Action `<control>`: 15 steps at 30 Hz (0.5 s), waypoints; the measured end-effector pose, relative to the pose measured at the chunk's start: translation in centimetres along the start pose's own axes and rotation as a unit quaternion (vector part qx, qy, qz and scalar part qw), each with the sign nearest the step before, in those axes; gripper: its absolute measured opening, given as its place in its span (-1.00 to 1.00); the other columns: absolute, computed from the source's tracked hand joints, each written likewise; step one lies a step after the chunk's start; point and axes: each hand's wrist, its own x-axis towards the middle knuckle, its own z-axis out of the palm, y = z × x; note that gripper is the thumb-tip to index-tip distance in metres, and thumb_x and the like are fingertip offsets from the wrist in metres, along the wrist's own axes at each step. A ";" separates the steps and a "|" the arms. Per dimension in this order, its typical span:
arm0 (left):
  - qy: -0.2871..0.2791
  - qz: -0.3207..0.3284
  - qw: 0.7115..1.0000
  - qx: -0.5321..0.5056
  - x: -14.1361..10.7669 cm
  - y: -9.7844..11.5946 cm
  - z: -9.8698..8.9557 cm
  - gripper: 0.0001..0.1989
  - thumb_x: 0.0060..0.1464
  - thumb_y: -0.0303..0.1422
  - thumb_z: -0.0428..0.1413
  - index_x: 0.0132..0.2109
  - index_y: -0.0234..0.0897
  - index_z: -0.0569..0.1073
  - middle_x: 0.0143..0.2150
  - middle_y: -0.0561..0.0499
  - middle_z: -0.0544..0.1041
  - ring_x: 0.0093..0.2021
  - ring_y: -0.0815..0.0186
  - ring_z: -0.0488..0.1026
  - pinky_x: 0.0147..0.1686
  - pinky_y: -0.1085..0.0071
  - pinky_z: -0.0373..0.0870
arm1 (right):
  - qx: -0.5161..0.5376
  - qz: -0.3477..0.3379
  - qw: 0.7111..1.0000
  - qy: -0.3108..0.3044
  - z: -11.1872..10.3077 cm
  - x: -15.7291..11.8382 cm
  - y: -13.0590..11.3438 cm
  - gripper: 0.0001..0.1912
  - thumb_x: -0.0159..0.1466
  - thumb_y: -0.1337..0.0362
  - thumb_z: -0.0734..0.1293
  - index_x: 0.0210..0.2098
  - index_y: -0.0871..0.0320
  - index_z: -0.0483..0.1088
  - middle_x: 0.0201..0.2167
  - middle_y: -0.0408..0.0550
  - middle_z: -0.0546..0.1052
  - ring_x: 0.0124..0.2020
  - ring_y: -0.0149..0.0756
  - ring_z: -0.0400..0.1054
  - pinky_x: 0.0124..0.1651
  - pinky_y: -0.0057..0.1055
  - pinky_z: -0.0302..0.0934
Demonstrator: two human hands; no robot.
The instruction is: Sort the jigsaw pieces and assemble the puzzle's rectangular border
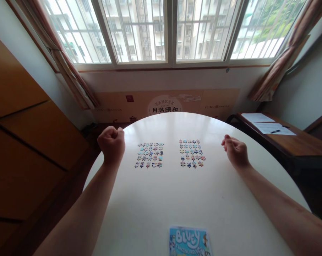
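Note:
My left hand point(111, 144) is closed in a fist over the left side of the white round table point(161, 199), with no object showing in it. On the right side, my right hand point(235, 149) has its fingers curled in and the thumb laid against them; nothing shows in it either. Between the hands lie two blocks of loose jigsaw pieces in rows, a left group point(150, 154) nearer my left hand and a right group point(191, 152) nearer my right. Both hands are apart from the pieces.
A blue Bluey picture card or booklet point(189, 241) lies at the table's near side. To the right, a wooden desk point(307, 147) bears papers point(272, 128) and pens. Wooden cabinets point(25, 149) stand on the left. A large printed cardboard point(118, 101) leans below the barred windows.

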 end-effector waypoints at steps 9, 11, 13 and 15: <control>0.003 -0.138 0.990 -0.007 -1.0 -4.3 1.2 -0.55 -0.01 -0.39 0.09 -0.59 -0.18 -0.08 -0.63 0.20 -0.12 -0.58 0.44 -0.12 -0.55 0.40 -0.12 | 0.033 0.084 0.996 -0.007 0.3 -0.2 0.6 -0.46 0.30 0.04 0.28 -0.75 0.13 0.32 -0.70 -0.08 0.42 -0.66 -0.35 0.27 -0.55 -0.40 0.16; -0.017 -0.112 0.994 -0.007 -1.3 -3.1 1.2 -0.53 0.02 -0.37 0.10 -0.60 -0.19 -0.07 -0.63 0.19 -0.11 -0.57 0.44 -0.11 -0.54 0.40 -0.11 | 0.043 0.095 0.994 -0.014 0.3 -0.3 0.7 -0.49 0.28 0.08 0.28 -0.76 0.13 0.32 -0.72 -0.10 0.40 -0.70 -0.38 0.22 -0.60 -0.42 0.11; -0.046 -0.075 0.996 -0.009 -1.6 -1.9 1.2 -0.52 0.06 -0.34 0.10 -0.59 -0.19 -0.08 -0.62 0.19 -0.10 -0.57 0.43 -0.11 -0.54 0.39 -0.09 | 0.047 0.104 0.993 -0.022 0.3 -0.3 0.7 -0.51 0.25 0.12 0.28 -0.77 0.13 0.32 -0.75 -0.12 0.36 -0.71 -0.39 0.18 -0.63 -0.43 0.06; -0.083 -0.033 0.996 -0.004 -2.0 -0.8 1.3 -0.51 0.10 -0.33 0.08 -0.58 -0.19 -0.09 -0.62 0.18 -0.10 -0.57 0.42 -0.09 -0.53 0.39 -0.07 | 0.050 0.111 0.992 -0.028 0.3 -0.2 0.7 -0.52 0.23 0.16 0.28 -0.79 0.13 0.29 -0.77 -0.13 0.33 -0.72 -0.40 0.15 -0.65 -0.43 0.01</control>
